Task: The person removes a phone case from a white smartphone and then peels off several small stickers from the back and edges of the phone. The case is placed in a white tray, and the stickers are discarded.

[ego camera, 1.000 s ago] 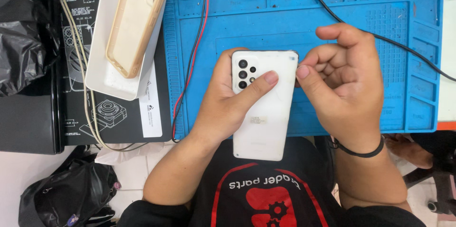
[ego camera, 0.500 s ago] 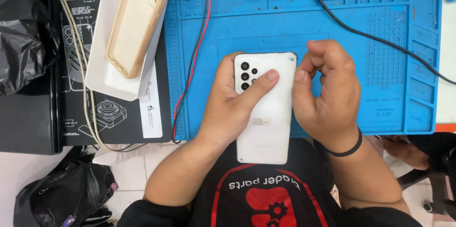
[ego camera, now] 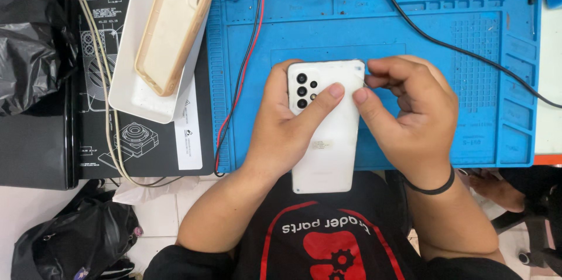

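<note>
Head cam, only view: white phone (ego camera: 328, 139) is lying back-side up in the person's hands, over the near edge of the blue work mat (ego camera: 456, 81), w/ its lower end hanging past the mat above the lap. Long axis is running roughly away from the body, tilted a touch; camera cluster end is pointing to the far side of the bench, plain end pointing at the torso. Left hand (ego camera: 284, 133) is cradling the phone from its left edge, fingers wrapping under it, thumb lying diagonally across the back just beside the lenses. Right hand (ego camera: 410, 116) is sitting at the phone's upper right corner, fingers curled and pressed together, thumb tip touching the right edge; seems to be pinching sth small at that corner, but can't tell what. Black band is sitting on the right wrist. Around: red and black wires (ego camera: 246, 63) are running down the mat's left side, near the left hand but apart; a black cable (ego camera: 468, 54) is crossing the mat beyond the right hand. Further left, a cream phone case (ego camera: 172, 22) is resting on a white tray (ego camera: 132, 89), atop a black printed mat (ego camera: 99, 110). Black plastic bags (ego camera: 29, 40) at far left. Nothing is lying btw the hands and the phone.
</note>
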`<control>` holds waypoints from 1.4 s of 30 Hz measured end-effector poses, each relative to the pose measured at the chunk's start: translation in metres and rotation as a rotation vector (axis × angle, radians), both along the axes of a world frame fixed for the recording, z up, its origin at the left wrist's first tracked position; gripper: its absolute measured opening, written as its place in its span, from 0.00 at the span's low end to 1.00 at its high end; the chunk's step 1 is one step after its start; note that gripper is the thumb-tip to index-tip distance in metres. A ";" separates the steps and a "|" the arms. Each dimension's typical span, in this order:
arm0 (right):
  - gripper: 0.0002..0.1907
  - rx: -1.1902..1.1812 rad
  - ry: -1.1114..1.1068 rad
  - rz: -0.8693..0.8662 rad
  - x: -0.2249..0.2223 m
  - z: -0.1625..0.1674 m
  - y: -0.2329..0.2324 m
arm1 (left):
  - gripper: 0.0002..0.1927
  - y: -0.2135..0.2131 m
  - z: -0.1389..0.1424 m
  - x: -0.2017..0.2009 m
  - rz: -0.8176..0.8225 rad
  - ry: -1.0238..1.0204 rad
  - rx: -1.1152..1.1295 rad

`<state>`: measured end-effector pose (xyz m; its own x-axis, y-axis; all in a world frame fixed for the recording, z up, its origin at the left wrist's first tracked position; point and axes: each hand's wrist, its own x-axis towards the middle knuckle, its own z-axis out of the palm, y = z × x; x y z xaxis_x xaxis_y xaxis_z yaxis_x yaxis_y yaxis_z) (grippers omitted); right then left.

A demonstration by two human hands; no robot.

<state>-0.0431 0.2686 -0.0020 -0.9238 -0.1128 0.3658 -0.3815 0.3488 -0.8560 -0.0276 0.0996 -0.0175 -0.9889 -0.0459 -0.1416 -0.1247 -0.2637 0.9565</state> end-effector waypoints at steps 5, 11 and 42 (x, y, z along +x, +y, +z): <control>0.08 0.148 0.058 -0.074 0.003 -0.008 -0.002 | 0.22 0.000 -0.003 0.001 0.006 0.032 -0.026; 0.08 0.258 0.180 -0.108 0.006 -0.024 -0.008 | 0.22 -0.003 -0.005 0.000 0.034 0.035 -0.014; 0.06 -0.249 -0.034 0.092 0.034 -0.022 -0.009 | 0.14 -0.026 -0.007 -0.018 0.156 -0.089 0.276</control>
<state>-0.0091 0.2600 -0.0235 -0.9260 -0.1078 0.3618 -0.3716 0.0911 -0.9239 -0.0458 0.0740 -0.0244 -0.9560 -0.1441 -0.2556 -0.1424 -0.5341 0.8334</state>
